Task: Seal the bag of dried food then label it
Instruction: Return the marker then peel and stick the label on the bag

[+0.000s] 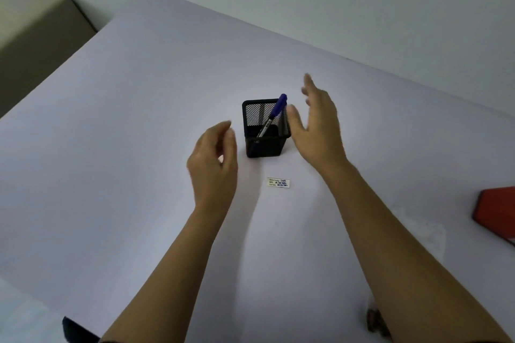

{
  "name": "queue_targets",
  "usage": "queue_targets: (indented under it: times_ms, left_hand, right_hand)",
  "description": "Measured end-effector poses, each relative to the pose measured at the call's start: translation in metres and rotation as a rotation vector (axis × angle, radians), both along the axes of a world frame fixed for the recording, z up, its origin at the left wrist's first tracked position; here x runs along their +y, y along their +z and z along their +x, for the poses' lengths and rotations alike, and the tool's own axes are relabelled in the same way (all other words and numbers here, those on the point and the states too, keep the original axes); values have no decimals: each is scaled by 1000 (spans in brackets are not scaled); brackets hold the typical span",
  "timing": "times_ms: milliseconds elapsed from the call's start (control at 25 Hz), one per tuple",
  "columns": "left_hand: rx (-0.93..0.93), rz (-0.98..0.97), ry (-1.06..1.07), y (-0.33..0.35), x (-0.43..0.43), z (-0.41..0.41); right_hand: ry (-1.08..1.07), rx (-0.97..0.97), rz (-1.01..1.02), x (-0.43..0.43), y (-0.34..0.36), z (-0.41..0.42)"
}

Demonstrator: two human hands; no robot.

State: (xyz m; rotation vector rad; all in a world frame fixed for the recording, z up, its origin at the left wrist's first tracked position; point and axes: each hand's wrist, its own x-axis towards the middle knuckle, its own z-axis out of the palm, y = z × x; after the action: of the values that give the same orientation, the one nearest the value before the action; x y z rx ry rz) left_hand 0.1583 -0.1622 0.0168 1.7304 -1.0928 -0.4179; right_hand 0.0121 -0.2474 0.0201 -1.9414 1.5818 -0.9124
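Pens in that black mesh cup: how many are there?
1. A blue-capped pen leans in the mesh cup between the hands; others could be hidden behind the mesh.

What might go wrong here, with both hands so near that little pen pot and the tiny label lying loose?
The right hand hovers right beside the light mesh pen pot; a bump could tip it and spill the blue pen. The small written label lies loose on the table, so a sweeping forearm could brush it away. No bag is in view yet.
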Motion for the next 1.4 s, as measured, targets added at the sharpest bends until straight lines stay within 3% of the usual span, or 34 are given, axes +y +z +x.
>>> queue_targets:
  times_ms: [40,120,240,360,560,680,840,960,1120,1400]
  left_hand:
    - [-17,-29,34,-9,9,0]
    - [-48,57,-29,-33,24,-2]
    - [-166,250,-281,-67,28,-11]
    - [-362,262,-365,-82,22,-22]
    - [-332,195,-360,-82,22,-29]
    - [-222,221,-386,-75,24,-30]
    - [55,292,-386,-60,24,-24]
    - [137,275,-392,-53,27,-19]
    - [37,120,-372,-50,38,-22]
    - [-185,-97,-358,-55,49,-23]
  right_hand:
    - [-106,-97,-56,14,-9,-11]
    - [-203,-97,-43,45,-34,-31]
    - [-33,90,178,78,-67,-44]
    - [82,275,169,86,-79,-39]
    - [60,196,130,86,-76,-34]
    - [81,71,190,89,-72,-31]
    - [-27,-284,429,93,-58,-27]
    - [-110,-493,553,98,-49,-24]
    - [-174,-694,640,101,-36,-19]
    - [-164,-752,676,109,-25,-17]
